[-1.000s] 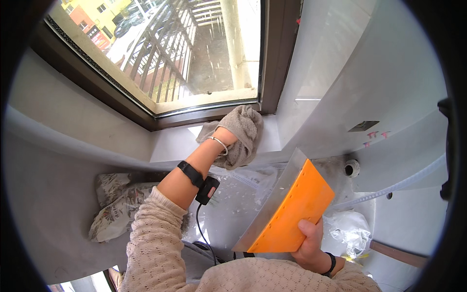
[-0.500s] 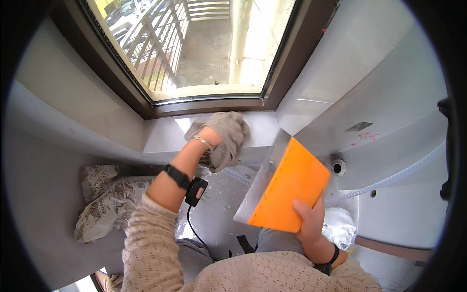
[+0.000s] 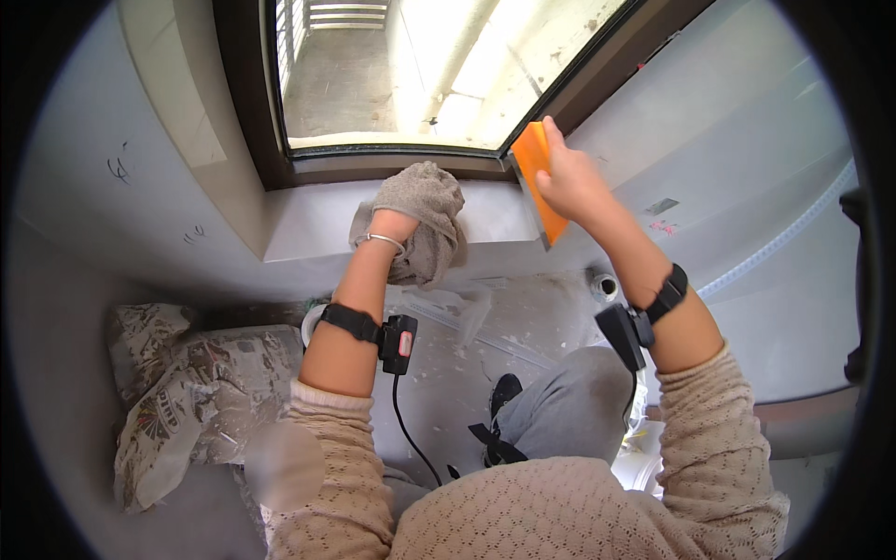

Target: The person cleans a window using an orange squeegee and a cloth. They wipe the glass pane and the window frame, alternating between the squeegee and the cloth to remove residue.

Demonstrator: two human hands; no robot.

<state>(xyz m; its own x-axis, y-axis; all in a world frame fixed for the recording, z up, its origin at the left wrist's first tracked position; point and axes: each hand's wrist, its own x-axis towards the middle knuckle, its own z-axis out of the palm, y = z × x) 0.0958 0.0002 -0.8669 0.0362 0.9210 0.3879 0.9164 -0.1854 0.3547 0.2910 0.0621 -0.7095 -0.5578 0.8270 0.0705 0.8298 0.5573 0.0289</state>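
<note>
A bunched grey-brown towel (image 3: 425,210) rests on the pale window sill (image 3: 303,219), its lower folds hanging over the front edge. My left hand (image 3: 393,225) is closed on it, with the fingers hidden in the cloth. At the sill's right end, my right hand (image 3: 577,185) grips a wide orange-backed scraper (image 3: 534,166). The scraper is tilted nearly edge-on, its thin metal blade facing left, by the corner where the sill meets the right side wall. Its upper end is close to the window frame (image 3: 373,168).
Crumpled printed bags (image 3: 215,383) lie on the floor to the left. A short pipe stub (image 3: 605,287) stands at the right, near a pale perforated strip (image 3: 784,238) along the wall. Loose strips and white debris (image 3: 485,322) lie below the sill. A white bucket (image 3: 639,469) is by my right leg.
My right hand has carried the scraper up and forward from near my lap to the sill's right corner, turning it edge-on. My left hand stays on the towel; the view has shifted right.
</note>
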